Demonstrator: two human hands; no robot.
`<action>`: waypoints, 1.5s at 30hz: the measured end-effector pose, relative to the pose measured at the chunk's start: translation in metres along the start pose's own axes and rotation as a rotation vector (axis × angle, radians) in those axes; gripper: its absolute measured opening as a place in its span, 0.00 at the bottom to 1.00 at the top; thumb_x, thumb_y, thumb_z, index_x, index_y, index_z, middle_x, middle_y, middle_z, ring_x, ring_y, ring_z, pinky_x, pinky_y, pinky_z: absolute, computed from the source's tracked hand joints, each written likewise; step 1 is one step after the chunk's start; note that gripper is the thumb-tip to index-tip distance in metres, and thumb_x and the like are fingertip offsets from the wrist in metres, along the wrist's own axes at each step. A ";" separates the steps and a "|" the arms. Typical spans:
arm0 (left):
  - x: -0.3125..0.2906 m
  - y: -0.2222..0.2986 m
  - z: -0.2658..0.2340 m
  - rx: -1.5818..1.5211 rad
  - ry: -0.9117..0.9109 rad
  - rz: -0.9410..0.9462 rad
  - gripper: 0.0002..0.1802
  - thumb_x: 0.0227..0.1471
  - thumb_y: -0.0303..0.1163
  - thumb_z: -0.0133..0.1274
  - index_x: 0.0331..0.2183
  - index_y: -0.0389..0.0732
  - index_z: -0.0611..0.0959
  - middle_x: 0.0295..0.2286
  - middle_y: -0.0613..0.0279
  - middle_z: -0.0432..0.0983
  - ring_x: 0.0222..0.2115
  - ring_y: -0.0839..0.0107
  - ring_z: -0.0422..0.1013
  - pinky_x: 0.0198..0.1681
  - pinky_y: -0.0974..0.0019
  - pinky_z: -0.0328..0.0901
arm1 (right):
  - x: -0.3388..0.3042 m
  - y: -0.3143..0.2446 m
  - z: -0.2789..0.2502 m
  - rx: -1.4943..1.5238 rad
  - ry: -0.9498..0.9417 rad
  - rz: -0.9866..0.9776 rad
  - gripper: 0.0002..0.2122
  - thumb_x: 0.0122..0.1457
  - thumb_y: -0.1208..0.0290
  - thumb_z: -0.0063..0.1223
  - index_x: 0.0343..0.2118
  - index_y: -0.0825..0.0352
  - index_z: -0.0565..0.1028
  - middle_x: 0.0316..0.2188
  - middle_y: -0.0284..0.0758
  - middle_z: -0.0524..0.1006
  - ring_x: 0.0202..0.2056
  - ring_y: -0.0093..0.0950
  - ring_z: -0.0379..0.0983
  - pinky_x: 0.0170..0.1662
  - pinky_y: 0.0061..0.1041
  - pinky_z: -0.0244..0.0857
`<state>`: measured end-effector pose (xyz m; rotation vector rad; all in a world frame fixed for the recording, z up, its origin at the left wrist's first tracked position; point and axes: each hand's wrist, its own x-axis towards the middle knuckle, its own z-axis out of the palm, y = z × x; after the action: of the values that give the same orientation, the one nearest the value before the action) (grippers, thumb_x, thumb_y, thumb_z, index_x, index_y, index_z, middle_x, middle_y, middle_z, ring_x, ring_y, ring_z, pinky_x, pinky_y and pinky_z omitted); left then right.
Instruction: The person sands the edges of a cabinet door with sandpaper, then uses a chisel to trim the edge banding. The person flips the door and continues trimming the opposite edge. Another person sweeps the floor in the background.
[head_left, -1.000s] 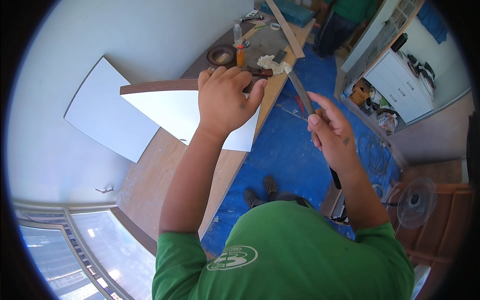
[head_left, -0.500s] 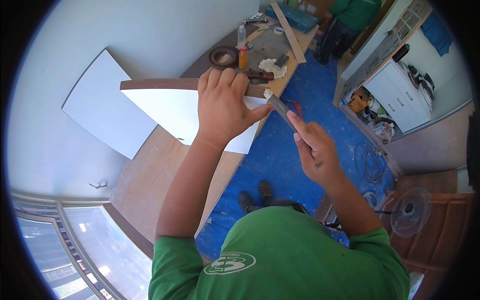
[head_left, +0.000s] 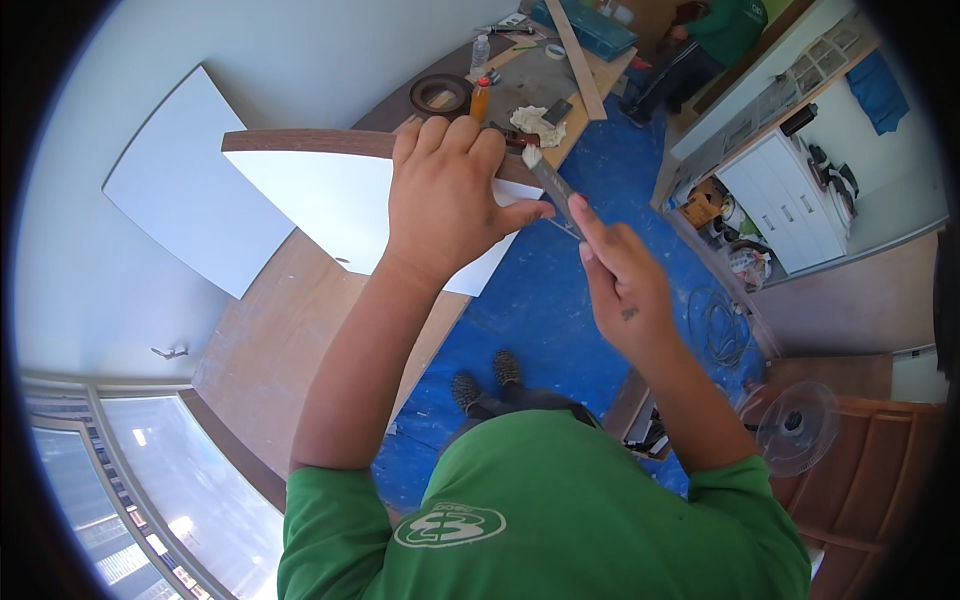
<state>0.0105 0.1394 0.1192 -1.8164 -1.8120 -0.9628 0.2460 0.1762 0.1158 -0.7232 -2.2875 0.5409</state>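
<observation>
My left hand (head_left: 440,200) is closed over the upper edge of a white board (head_left: 310,195), fingers wrapped across its brown wood-grain edge strip (head_left: 300,144) and thumb stretched along the white face. The board stands tilted on a wooden worktable (head_left: 290,310). In my right hand (head_left: 625,285) is a flat grey file (head_left: 555,187), forefinger laid along it. Its pale, wrapped-looking end (head_left: 532,156) points away from me, at the board's right end. Whether the file touches the edge there I cannot make out.
Another white panel (head_left: 205,190) leans on the wall. Behind the board lie a brown edge-band roll (head_left: 440,96), an orange bottle (head_left: 479,100), a crumpled cloth (head_left: 540,127) and a long wooden strip (head_left: 575,60). A co-worker (head_left: 700,55) stands beyond the blue floor sheet (head_left: 540,290). A fan (head_left: 795,425) stands right.
The file has slid forward along the board's right end, its pale tip now farther out. My left hand keeps its hold. The co-worker has shifted, with a hand now showing.
</observation>
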 end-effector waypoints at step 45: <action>0.002 -0.004 0.004 -0.029 0.068 0.016 0.68 0.28 0.71 0.75 0.64 0.39 0.73 0.28 0.63 0.77 0.35 0.63 0.73 0.51 0.58 0.63 | 0.024 -0.007 0.000 0.034 0.014 0.098 0.23 0.70 0.79 0.54 0.66 0.56 0.76 0.27 0.34 0.71 0.27 0.26 0.66 0.33 0.27 0.64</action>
<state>0.0070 0.1438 0.1168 -1.7897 -1.7493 -1.0370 0.2285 0.1856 0.1304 -0.8232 -2.2329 0.6164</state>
